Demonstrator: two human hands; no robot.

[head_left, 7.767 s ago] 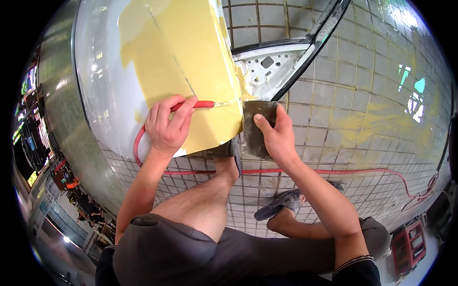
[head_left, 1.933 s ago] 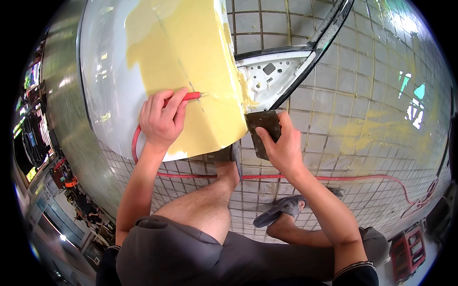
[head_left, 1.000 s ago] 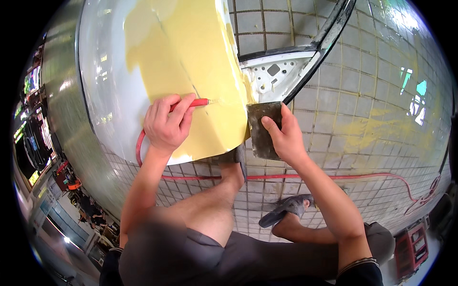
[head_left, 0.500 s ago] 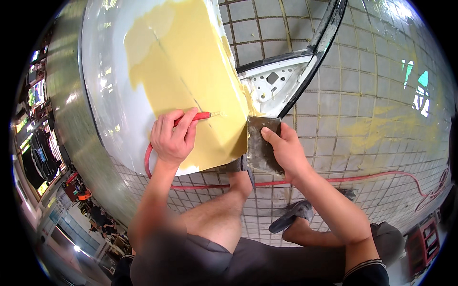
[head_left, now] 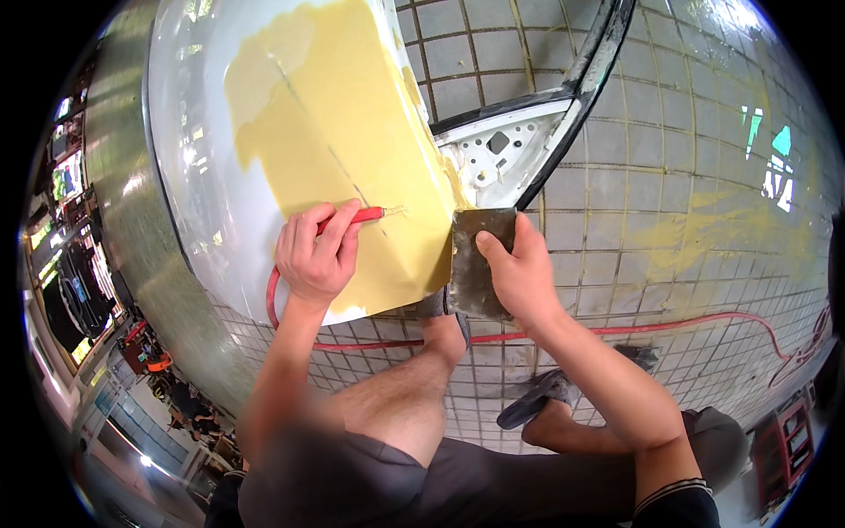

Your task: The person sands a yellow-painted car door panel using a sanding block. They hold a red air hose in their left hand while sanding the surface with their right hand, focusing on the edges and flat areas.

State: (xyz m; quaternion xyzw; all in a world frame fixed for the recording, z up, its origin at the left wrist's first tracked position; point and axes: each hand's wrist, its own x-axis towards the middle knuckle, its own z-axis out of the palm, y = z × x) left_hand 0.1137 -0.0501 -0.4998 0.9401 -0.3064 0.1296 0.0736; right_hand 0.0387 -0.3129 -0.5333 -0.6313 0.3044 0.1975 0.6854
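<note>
The red pen-shaped tool (head_left: 371, 214), presumably light, rigid and fragile at its tip, is best gripped by the barrel and is pinched in the left hand (head_left: 317, 257) over the yellow-coated car door (head_left: 304, 114), while a dark flat plate (head_left: 472, 268) is grasped in the right hand (head_left: 525, 275).
</note>
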